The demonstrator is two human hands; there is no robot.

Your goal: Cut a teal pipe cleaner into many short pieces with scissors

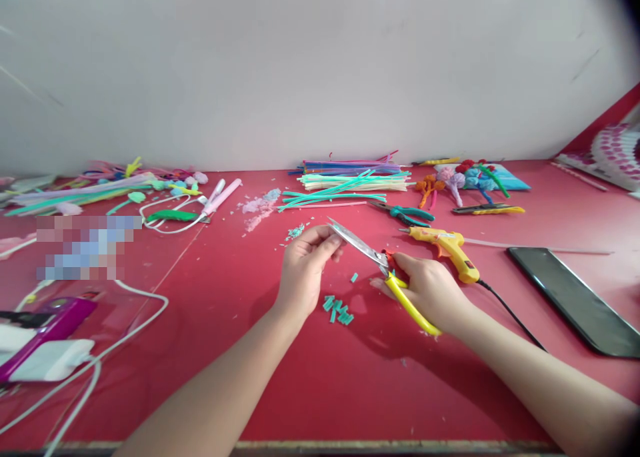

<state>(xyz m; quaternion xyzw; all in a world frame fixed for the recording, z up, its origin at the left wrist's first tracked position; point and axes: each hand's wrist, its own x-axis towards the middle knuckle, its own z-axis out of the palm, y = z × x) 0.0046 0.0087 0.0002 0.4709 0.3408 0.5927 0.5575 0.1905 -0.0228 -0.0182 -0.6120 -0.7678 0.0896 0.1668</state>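
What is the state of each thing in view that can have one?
Scissors: gripped by right hand, blade opening unclear
Left hand: pinching near the scissors' tips
Glue gun: lying sideways, cord attached
Phone: lying flat, screen dark
Pliers: lying flat
Teal pieces: short, loosely piled
Teal stems: long, loosely crossed
Pink tool: arms apart
Power strip: plugs inserted

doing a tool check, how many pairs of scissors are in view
1: the yellow-handled scissors in the right hand, blades beside the left hand. Others could be hidden.
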